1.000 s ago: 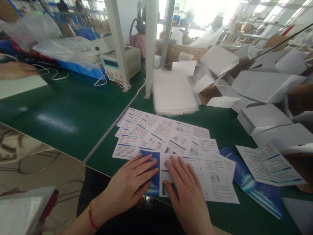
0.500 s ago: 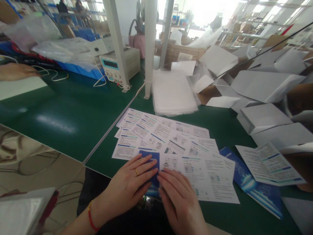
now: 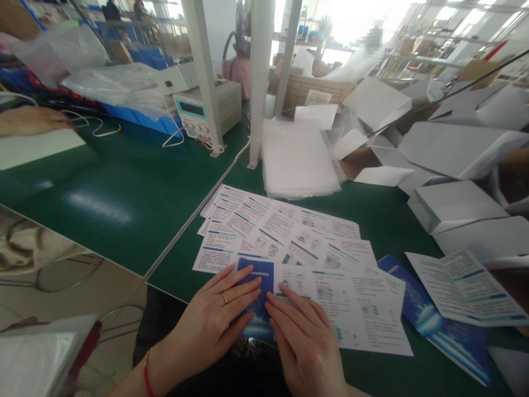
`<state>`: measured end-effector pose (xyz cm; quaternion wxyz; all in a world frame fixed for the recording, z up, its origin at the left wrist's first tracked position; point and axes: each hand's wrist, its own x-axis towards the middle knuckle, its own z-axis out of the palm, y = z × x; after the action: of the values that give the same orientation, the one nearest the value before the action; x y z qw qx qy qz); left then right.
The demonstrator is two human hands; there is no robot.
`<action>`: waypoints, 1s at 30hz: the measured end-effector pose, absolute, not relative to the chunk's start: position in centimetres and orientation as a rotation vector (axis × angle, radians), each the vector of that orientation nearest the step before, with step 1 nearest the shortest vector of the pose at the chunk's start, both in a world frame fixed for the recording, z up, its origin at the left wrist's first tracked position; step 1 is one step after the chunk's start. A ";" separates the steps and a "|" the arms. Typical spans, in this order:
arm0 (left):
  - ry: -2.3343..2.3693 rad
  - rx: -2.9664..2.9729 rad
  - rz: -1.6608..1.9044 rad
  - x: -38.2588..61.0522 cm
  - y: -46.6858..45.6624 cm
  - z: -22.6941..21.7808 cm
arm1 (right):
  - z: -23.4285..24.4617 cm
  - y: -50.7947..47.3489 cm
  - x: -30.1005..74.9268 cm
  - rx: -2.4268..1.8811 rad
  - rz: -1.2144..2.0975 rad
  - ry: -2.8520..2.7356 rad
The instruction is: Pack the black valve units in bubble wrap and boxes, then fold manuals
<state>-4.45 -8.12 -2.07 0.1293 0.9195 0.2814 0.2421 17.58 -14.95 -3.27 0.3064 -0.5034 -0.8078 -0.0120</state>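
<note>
A folded leaflet with a blue cover lies at the table's near edge, on top of spread printed sheets. My left hand rests flat on the leaflet's left part, its fingers stretched across the cover. Along the leaflet's right edge lies my right hand, fingers extended and side by side, touching the edge and the sheet beneath. Neither hand is wrapped round anything. To the right are a blue booklet and a partly unfolded printed leaflet.
White open boxes crowd the right side. A stack of bubble-wrap bags sits behind the sheets, beside a white post. A bench power supply stands further left. Another person's hand is at the far left, on a pale sheet.
My left hand has slid slightly left and down, uncovering more of the blue cover. My right hand stays by its right edge. The whole view has shifted a little.
</note>
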 end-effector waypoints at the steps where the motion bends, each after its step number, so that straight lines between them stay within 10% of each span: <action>1: 0.839 2.674 0.738 -4.9 -8.2 -2.2 | -3.3 -14.9 17.7 -1.328 -0.033 -2.147; 14: 1.144 2.681 0.993 -4.5 -5.8 -3.3 | -2.6 -14.7 17.0 -1.317 -0.050 -2.074; 30: 1.016 2.791 0.397 -7.0 -5.5 -2.7 | -3.3 -15.0 17.1 -1.336 -0.043 -2.080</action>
<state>-7.02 -5.52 -2.69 0.0727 0.9289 0.3381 0.1322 17.07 -14.96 -3.29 0.3281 -0.5105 -0.7946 -0.0165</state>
